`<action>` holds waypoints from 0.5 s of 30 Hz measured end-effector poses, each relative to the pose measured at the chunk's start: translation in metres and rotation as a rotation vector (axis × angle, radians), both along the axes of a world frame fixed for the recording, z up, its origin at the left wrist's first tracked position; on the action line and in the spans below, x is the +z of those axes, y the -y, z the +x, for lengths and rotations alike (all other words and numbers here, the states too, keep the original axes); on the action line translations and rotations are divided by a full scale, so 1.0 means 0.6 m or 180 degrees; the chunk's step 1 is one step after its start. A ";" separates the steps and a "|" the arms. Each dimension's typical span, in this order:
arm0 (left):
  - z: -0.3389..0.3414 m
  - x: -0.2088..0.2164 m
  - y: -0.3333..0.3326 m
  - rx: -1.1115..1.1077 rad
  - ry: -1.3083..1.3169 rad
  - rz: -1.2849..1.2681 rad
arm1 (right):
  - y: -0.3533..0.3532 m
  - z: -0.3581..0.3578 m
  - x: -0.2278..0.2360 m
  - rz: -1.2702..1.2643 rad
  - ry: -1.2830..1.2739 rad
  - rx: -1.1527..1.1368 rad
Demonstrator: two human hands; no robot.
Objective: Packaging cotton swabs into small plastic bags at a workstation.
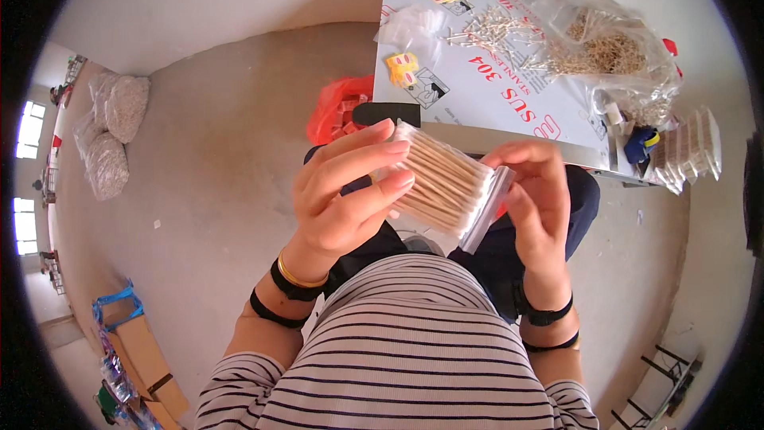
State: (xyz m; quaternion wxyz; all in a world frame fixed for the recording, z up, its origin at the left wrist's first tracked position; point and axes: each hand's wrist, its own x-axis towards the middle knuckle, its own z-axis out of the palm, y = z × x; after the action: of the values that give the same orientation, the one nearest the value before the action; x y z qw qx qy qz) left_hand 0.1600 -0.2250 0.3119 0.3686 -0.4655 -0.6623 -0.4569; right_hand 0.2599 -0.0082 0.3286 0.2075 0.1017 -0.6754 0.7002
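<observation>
Both hands hold 1 small clear bag of thin wooden sticks (442, 185) up in front of the body, above the lap and short of the near edge of the tabletop (509, 103). The left hand (342, 191) wraps the bag's left end, its grip closed with 4 fingers laid across the top face and the thumb hidden behind. The right hand (537, 199) closes its grip on the bag's right end, pinching the zip strip (487, 211) that runs along that edge; the fingertips curl over the strip. The bag tilts, its far-left corner higher than its near-right corner.

The tabletop is a pale sheet with red print, and its near edge runs just beyond the hands. Near its far-right corner lies a large clear bag of small metal parts (609, 52). A loose heap of metal pins (493, 30) sits toward the far edge, with empty small clear bags (410, 25) at the left edge. 2 yellow tags (402, 65) lie near the left edge. Rows of filled packets (688, 151) hang off the right near corner beside a blue and yellow tool (641, 143).

A red plastic bag (338, 107) sits on the floor by the left edge. The concrete floor (215, 159) to the left lies open, with 2 stuffed sacks (111, 131) well apart by the wall.
</observation>
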 end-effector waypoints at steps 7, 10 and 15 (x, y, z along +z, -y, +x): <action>0.016 -0.011 -0.004 0.0228 0.0039 -0.0145 | 0.020 0.003 0.015 -0.0580 0.1234 0.0701; 0.014 -0.023 -0.018 -0.0543 0.1796 0.1013 | 0.019 -0.001 0.008 -0.0822 0.0999 0.0556; 0.005 -0.019 0.010 -0.1567 0.3420 0.0422 | 0.017 -0.003 0.000 -0.0351 0.0999 0.0444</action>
State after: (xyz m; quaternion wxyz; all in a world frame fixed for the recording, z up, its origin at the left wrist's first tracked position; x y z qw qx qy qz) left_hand 0.1632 -0.2311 0.3004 -0.1067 -0.2850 -0.5987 -0.7409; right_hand 0.2584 -0.0185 0.3285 0.0557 0.0262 -0.6514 0.7562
